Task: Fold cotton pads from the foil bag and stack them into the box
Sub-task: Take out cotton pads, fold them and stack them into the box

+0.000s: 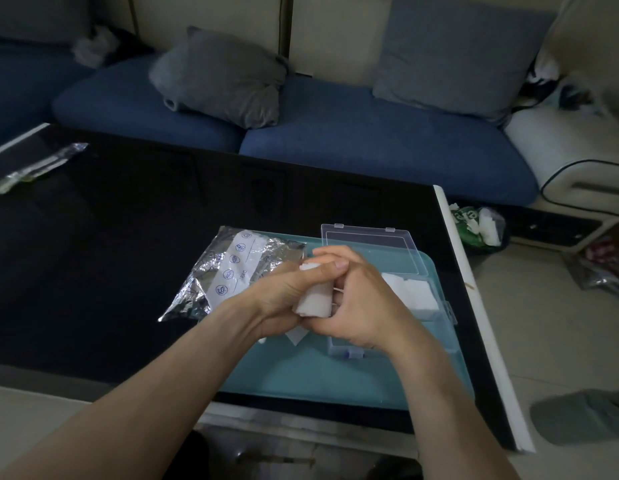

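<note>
Both hands meet over the teal mat [301,375] and hold one white cotton pad [315,301] between them. My left hand [284,296] grips the pad from the left, thumb laid across its top. My right hand [360,306] curls round its right side. The crinkled foil bag [232,268] lies just left of the hands, its mouth toward them. The clear plastic box [422,299] stands open behind my right hand, lid [367,244] tipped back, with folded white pads inside. A small white pad piece [296,337] lies on the mat under the hands.
The mat sits on a black glass table [128,237] with a white right edge. Another foil wrapper [34,168] lies at the table's far left. A blue sofa with grey cushions [225,77] runs behind. A bin bag with white scraps [481,226] stands on the floor at right.
</note>
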The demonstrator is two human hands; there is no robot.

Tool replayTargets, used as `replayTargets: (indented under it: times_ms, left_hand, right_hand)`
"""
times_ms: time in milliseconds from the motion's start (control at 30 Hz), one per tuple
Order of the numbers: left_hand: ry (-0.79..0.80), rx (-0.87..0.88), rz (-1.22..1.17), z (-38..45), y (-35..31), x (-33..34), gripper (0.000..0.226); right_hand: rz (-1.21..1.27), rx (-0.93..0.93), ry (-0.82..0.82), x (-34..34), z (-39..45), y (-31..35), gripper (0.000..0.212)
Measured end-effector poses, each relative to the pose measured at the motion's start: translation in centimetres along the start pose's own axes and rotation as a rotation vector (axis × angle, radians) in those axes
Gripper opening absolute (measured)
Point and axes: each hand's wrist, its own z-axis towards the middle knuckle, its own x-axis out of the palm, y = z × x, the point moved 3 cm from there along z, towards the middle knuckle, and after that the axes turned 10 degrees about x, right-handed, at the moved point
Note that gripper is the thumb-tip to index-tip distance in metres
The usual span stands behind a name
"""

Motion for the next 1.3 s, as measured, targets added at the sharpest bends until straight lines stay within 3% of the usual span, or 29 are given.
replayTargets:
  times_ms: [67,167,300,467,567,700,767,933,1067,1100,1167,1233,1300]
  left_hand:
    - [0.013,-0.003,-0.02,0.0,0.0,0.1,0.036]
    - [0.021,0.02,0.005,0.2,0.1,-0.1,0.044]
    - [0.036,0.015,0.008,0.3,0.3,0.0,0.053]
    - [0.071,0.045,0.084,0.5,0.5,-0.2,0.056]
    - [0.069,0.039,0.082,0.7,0.8,-0.2,0.044]
    - [0.065,0.026,0.14,0.9,1.0,-0.3,0.036]
    - [0.103,0.03,0.179,0.9,1.0,-0.4,0.037]
    - [0.311,-0.027,0.224,0.8,1.7,0.0,0.092]
    - [0.342,-0.043,0.246,0.7,1.9,0.5,0.086]
    - [0.325,-0.038,0.252,0.7,1.9,0.6,0.087]
    - [0.177,0.009,0.383,1.0,1.8,0.2,0.086]
    - [-0.041,0.186,0.804,1.4,1.6,-0.8,0.059]
    - [-0.104,0.466,1.27,1.5,1.4,-1.4,0.03]
  right_hand:
    - [-0.031,0.008,0.002,0.1,0.0,-0.2,0.068]
    - [-0.052,0.011,-0.01,0.1,0.0,-0.1,0.075]
    - [-0.103,0.049,-0.035,-0.4,-0.2,0.2,0.066]
    - [-0.181,0.057,-0.025,-0.5,-0.5,0.3,0.07]
    - [-0.205,0.063,-0.025,-0.7,-0.6,0.2,0.068]
    - [-0.088,0.102,0.091,-1.2,-0.9,0.0,0.072]
    - [0.016,0.127,0.182,-2.1,-1.1,-0.4,0.064]
    - [0.302,0.092,0.277,-3.3,-1.3,-1.1,0.017]
    - [0.392,0.104,0.264,-4.0,-1.2,-2.2,0.018]
    - [0.462,0.126,0.213,-4.9,-1.2,-2.8,0.021]
    - [0.623,0.199,-0.071,-7.5,-0.9,-5.2,0.02]
    - [0.693,0.274,-0.426,-10.0,-0.8,-8.1,0.02]
    - [0.621,0.356,-0.651,-11.4,-1.2,-10.5,0.025]
